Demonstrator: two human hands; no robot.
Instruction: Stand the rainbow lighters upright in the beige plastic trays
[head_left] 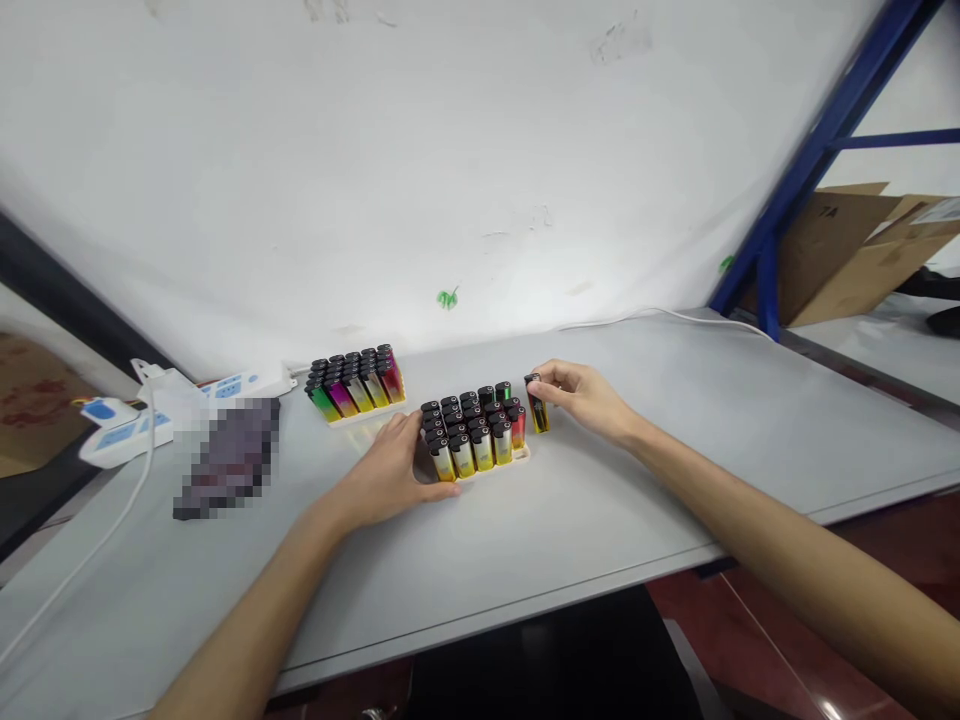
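A white tray (519,456) in the middle of the table holds several rows of upright lighters (484,448) with black tops; most in front are silver and yellow, with a red one and a green one at the right. My left hand (390,465) grips the tray's left end, thumb along the front and fingers at the back. Just right of the tray, my right hand (577,395) pinches a dark and yellow lighter (538,408) near its top. This lighter is upright, apart from the tray. A bare slot shows at the tray's front right corner.
Behind to the left stands a second tray (367,412) full of coloured lighters. Power strips (247,385) with a white cable and a blurred dark item (232,460) lie at the left. A blue metal frame (769,270) and cardboard boxes (840,250) are at the right.
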